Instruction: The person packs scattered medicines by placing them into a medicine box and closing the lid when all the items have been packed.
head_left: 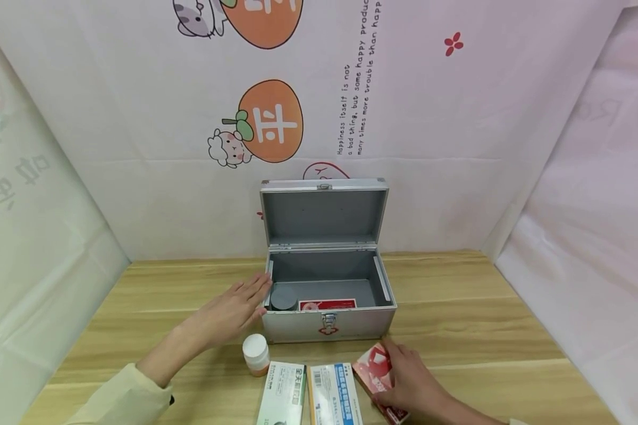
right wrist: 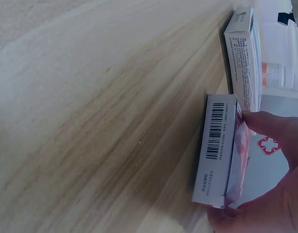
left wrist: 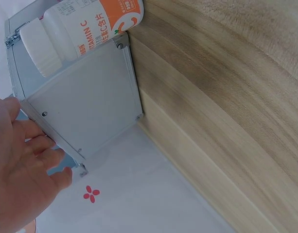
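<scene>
A silver first-aid case (head_left: 298, 327) stands with its lid raised. My left hand (head_left: 234, 313) rests at its left rim, fingers extended; in the left wrist view the fingertips (left wrist: 51, 158) touch that edge. My right hand (head_left: 412, 378) grips a red-and-white medicine box (head_left: 372, 369) by its two ends, thumb opposite the fingers, near the case's front right corner. In the right wrist view a barcode side of this medicine box (right wrist: 217, 150) faces the camera. Inside the case are a grey round-topped container (head_left: 283, 299) and a red-and-white box (head_left: 335, 304).
A white-capped vitamin C bottle (head_left: 256, 349) stands by the case's front left corner. In front lie a green-and-white medicine box (head_left: 283, 392) and a blue-and-white medicine box (head_left: 334, 392), side by side. A printed white cloth (head_left: 414, 147) hangs behind the wooden table (head_left: 473, 330).
</scene>
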